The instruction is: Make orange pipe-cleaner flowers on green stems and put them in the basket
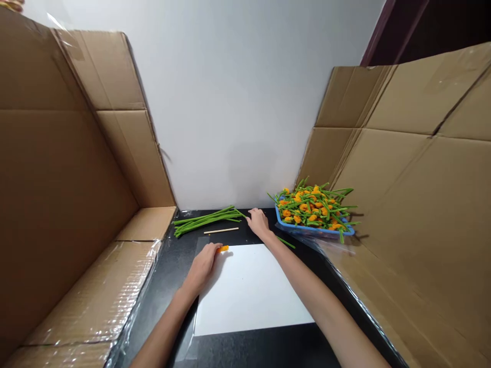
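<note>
My left hand (204, 260) is closed on a small orange piece (223, 249) at the upper left edge of a white sheet (253, 294). Farther out, my right hand (258, 222) has its fingers closed on a green stem whose thin end shows left of the fingertips. A pile of green stems (203, 221) lies to the left of that hand, and a thin wooden stick (221, 231) rests between the pile and the sheet. Another green stem (286, 242) lies partly behind my right forearm.
A blue basket (314, 231) heaped with orange and green pieces (307, 207) stands at the back right of the black table (245, 350). Cardboard panels (126, 122) rise at both sides, with a pale wall behind.
</note>
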Motion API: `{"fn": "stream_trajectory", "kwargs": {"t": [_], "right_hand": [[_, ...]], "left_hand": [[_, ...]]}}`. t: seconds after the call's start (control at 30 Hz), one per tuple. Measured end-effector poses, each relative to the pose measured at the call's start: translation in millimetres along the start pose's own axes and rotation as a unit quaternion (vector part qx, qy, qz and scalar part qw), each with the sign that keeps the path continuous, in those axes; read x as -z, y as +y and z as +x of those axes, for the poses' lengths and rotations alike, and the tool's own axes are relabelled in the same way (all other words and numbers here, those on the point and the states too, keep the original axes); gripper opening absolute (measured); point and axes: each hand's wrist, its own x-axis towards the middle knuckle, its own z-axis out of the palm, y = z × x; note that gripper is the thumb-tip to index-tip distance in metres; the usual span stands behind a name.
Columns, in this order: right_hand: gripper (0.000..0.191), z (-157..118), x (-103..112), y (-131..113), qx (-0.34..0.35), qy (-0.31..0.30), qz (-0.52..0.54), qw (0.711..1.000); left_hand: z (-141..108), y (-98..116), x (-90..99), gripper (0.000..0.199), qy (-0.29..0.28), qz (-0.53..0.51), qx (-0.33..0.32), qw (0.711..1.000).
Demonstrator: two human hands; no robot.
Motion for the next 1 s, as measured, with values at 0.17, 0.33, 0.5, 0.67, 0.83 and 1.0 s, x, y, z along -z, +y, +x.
{"fn": "stream_trajectory", "kwargs": {"t": [0.17, 0.33, 0.5, 0.67, 0.83, 1.0], "right_hand": [[0.012, 19.9, 8.7, -7.6, -0.044, -0.011, 0.012, 0.999], [0.021, -24.5, 39.7, -8.9, 0.006, 0.024, 0.065, 0.998], [0.032, -109.9, 53.4, -8.8, 0.182, -0.010, 0.178, 0.967], [0.018, -144.0, 44.1, -10.5, 0.236, 0.032, 0.190, 0.953], [0.015, -143.5, 42.5, -13.1, 0.249, 0.090, 0.210, 0.941], [0.016, -143.5, 51.9, -14.6, 0.269, 0.101, 0.203, 0.936]], "left_hand": [[-1.0, -2.8, -1.9, 0.037, 0.006, -0.055, -0.006, 0.998], [-0.7, 3.6, 1.3, 0.047, 0.011, -0.058, 0.001, 0.998], [1.1, 14.0, 5.7, 0.035, 0.018, -0.011, 0.049, 0.999], [0.8, 20.3, 3.7, 0.030, -0.024, -0.044, 0.035, 0.998], [-1.2, 26.4, 0.6, 0.032, -0.035, -0.120, 0.067, 0.990], [-2.6, 26.8, 0.7, 0.034, -0.031, -0.126, 0.090, 0.987]]}}
